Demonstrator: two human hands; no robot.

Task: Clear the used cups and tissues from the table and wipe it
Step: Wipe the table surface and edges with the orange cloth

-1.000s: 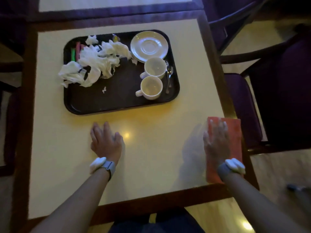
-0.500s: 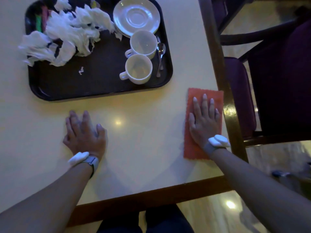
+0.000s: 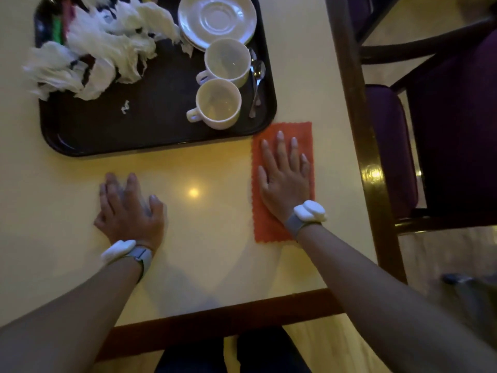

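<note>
Our right hand (image 3: 285,181) presses flat, fingers spread, on the cloth (image 3: 282,181) (touching the tray (image 3: 150,122)); left hand (image 3: 129,208) spread on the worktop (image 3: 215,238).

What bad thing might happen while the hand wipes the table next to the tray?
The orange cloth under the right hand already lies at the tray corner, so a forward wipe might bump it and rattle the cups. The tissues hang over the tray's left rim and may drop onto the table.
</note>
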